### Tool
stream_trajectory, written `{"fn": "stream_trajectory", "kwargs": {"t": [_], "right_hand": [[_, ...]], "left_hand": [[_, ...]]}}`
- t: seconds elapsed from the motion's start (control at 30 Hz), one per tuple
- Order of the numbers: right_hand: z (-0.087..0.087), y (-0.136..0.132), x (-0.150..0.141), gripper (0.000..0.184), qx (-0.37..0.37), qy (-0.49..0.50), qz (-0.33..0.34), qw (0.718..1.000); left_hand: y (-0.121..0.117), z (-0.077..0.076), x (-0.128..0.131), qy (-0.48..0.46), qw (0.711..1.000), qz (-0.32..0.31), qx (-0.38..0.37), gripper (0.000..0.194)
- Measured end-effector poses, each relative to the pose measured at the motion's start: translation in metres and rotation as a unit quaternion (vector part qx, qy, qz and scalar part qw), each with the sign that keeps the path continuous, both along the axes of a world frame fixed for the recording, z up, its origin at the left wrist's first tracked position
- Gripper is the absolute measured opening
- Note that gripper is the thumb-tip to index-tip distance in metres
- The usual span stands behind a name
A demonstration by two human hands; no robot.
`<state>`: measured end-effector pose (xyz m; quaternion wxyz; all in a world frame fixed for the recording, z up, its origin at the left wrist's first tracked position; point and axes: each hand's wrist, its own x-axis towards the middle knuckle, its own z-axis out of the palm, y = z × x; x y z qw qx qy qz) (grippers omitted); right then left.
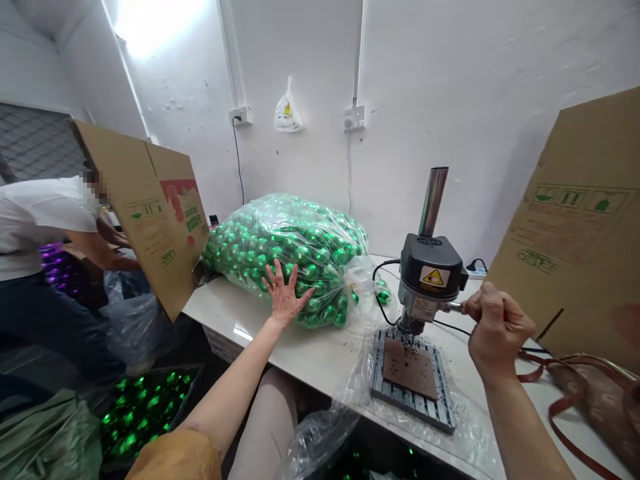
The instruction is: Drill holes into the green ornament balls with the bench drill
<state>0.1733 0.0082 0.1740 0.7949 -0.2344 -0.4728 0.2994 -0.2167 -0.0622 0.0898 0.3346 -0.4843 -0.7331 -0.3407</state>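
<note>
My left hand (287, 295), fingers spread, is at the near side of a large clear plastic bag (290, 227) full of shiny green balls. It looks to be resting against the bag, though firm contact is hard to judge. My right hand (500, 328) is closed around the feed handle (455, 307) of a small black and grey drill press (431, 267). Below the drill head, a brown square board (410, 371) lies on the slotted metal base (445, 417), scattered with dark chips. The bag's gathered neck (357, 277) points toward the drill press.
A cardboard box (160, 220) stands on the left, another cardboard box (575, 233) on the right. Brown straps (565, 400) lie by my right forearm. Green balls (145, 407) fill a container below left. A co-worker in a white shirt (45, 213) bends over beyond the left box.
</note>
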Motion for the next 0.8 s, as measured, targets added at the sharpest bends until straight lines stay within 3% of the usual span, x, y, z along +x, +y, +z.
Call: {"fn": "stream_trajectory", "kwargs": {"t": [0.17, 0.37, 0.63, 0.8], "right_hand": [[-0.003, 0.001, 0.0, 0.055, 0.004, 0.0, 0.0, 1.0], [-0.008, 0.0, 0.004, 0.051, 0.006, -0.008, 0.002, 1.0], [-0.001, -0.002, 0.001, 0.048, 0.039, 0.012, -0.004, 0.999], [-0.002, -0.001, 0.002, 0.046, 0.04, 0.017, -0.001, 0.999]], "left_hand": [[0.045, 0.03, -0.014, 0.002, 1.0, -0.01, -0.005, 0.082], [0.082, 0.029, -0.036, 0.01, 0.999, -0.026, -0.033, 0.061], [0.072, -0.004, -0.062, 0.026, 0.998, -0.058, -0.011, 0.054], [0.056, -0.005, -0.052, 0.049, 0.996, -0.068, 0.034, 0.054]]}}
